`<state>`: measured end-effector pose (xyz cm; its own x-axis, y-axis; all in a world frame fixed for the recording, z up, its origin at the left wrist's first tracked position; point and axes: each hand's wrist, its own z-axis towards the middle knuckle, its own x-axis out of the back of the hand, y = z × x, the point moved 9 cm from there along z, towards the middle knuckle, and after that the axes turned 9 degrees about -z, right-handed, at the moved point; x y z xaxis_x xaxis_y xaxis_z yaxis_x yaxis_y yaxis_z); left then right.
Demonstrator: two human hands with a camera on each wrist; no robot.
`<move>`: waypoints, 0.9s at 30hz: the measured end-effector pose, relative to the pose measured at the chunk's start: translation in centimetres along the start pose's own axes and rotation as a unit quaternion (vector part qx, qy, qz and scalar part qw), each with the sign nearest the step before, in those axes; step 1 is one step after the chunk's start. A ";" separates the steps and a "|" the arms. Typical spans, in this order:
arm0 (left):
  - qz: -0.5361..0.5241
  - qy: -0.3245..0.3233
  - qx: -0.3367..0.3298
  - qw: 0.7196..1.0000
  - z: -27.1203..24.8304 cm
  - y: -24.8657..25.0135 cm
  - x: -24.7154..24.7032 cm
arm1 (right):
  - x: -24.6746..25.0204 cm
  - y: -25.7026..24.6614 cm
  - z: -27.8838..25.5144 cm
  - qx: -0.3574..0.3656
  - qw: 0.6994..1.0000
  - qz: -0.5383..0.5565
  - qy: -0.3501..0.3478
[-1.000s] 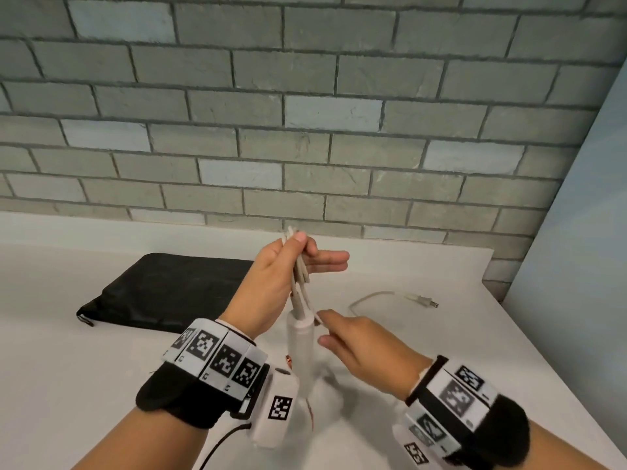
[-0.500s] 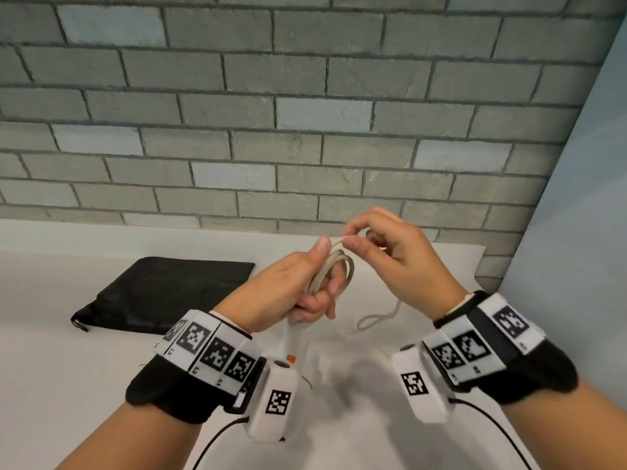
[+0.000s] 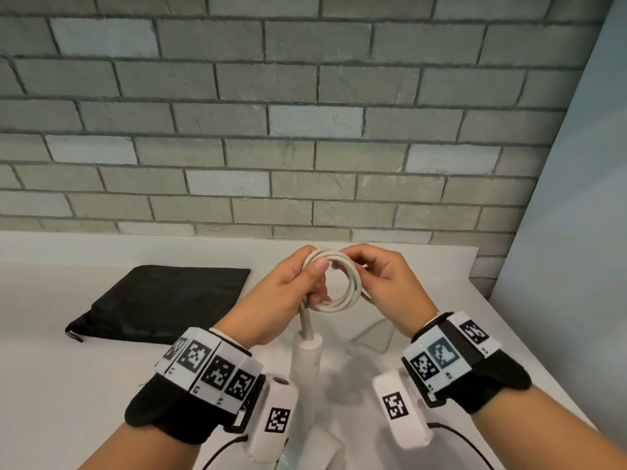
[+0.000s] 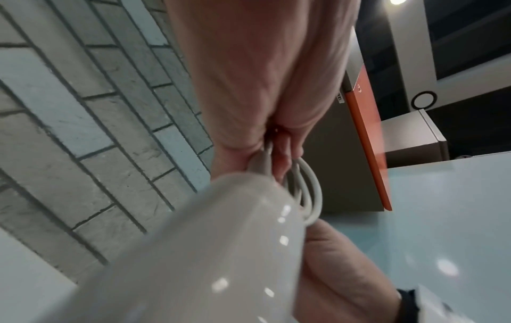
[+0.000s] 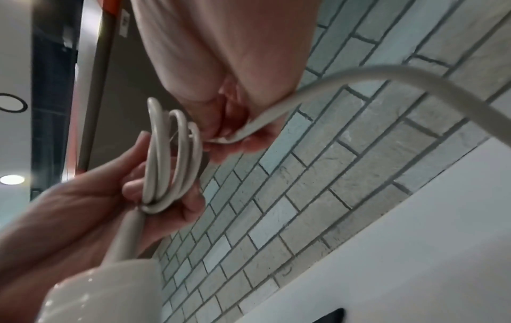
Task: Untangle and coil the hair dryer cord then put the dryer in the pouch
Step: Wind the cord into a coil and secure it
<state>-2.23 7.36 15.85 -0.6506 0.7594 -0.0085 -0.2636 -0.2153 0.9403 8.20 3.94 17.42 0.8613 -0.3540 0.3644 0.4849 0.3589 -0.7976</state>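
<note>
Above the desk (image 3: 84,385), the left hand (image 3: 288,300) holds the coil (image 3: 334,281) of the cord, the dryer (image 3: 305,361) hanging below, while the right hand (image 3: 380,283) pinches the loose cord to lay another loop; the pouch (image 3: 169,300) lies left, waiting.

Grey brick wall (image 3: 305,130) behind, mixed light and dark bricks, dark mortar lines. White tabletop (image 3: 68,385) runs up to wall base. Pale blue panel (image 3: 570,232) stands at right edge of table. Wrist views: orange-edged panel (image 4: 367,135) beside grey board, round ceiling lights (image 4: 397,1), dark ceiling area, ring-shaped fixture (image 4: 424,99).
</note>
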 end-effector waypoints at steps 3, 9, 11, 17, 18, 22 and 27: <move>0.036 0.028 -0.002 0.999 0.1 0.0 -0.1 | 0.1 0.5 -0.3 -0.017 1.000 0.014 0.014; 0.091 0.083 -0.013 0.992 0.4 0.3 0.5 | -0.2 0.9 -0.8 -0.104 0.983 0.143 -0.046; 0.104 0.090 -0.017 0.990 0.5 0.3 0.5 | -0.6 0.3 -1.1 -0.088 0.987 0.114 -0.068; 0.126 0.085 -0.024 0.988 1.0 0.1 0.0 | -1.7 -0.3 -1.3 -0.104 0.961 0.239 -0.092; 0.135 0.085 -0.023 0.987 1.1 0.1 -0.1 | -1.8 -0.3 -1.4 -0.109 0.958 0.248 -0.092; 0.152 0.097 -0.023 0.983 1.3 0.1 -0.2 | -0.3 -0.2 -1.4 -0.047 0.998 -0.038 -0.014; 0.217 0.120 -0.038 0.968 1.5 0.1 0.1 | 1.9 -0.1 -1.6 -0.029 0.965 -0.257 0.031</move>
<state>-1.22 8.35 16.45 -0.8566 0.4243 0.2937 0.0260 -0.5330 0.8457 9.51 1.80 17.45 0.4974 -0.5236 0.6917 0.8350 0.0729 -0.5454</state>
